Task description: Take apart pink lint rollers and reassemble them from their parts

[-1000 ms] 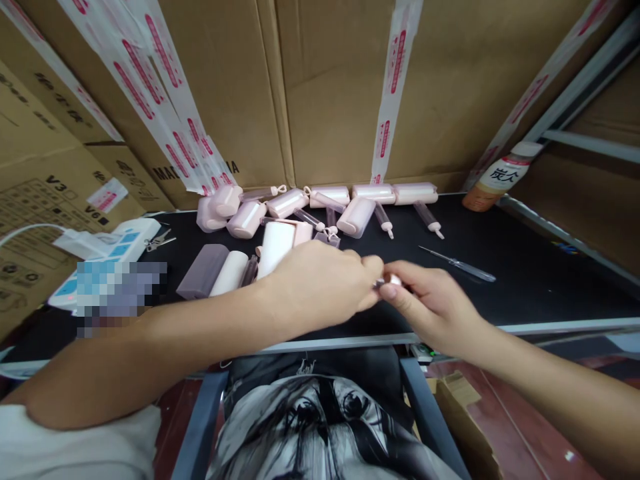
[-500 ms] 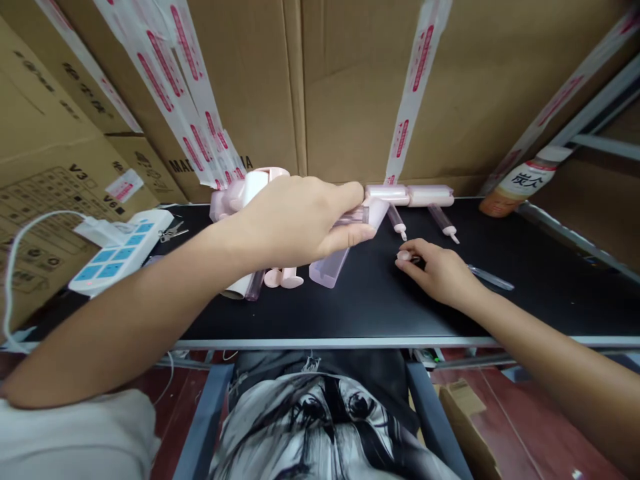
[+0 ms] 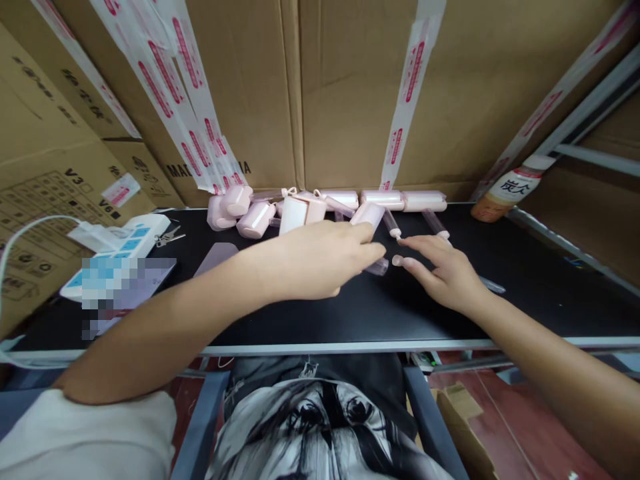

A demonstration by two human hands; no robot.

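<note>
My left hand is above the black table, palm down, with its fingers curled round a clear tube. Only the tube's end shows past the fingers. A pale lilac case is just behind these fingers. On the right, my right hand has its thumb and forefinger spread apart. A small clear round piece is at the thumb tip; I cannot tell whether they touch. A slim tube with a pink end lies just behind the forefinger. My left hand partly hides a white cylinder.
Several pink cases lie along the cardboard wall. At left are a power strip, keys and a partly blurred flat lilac object. A bottle stands at right; a clear slim tool lies beside my right wrist.
My left hand has come down and nearer to me with the clear tube. My right thumb and forefinger have spread from around the small round piece. The view has shifted slightly.
</note>
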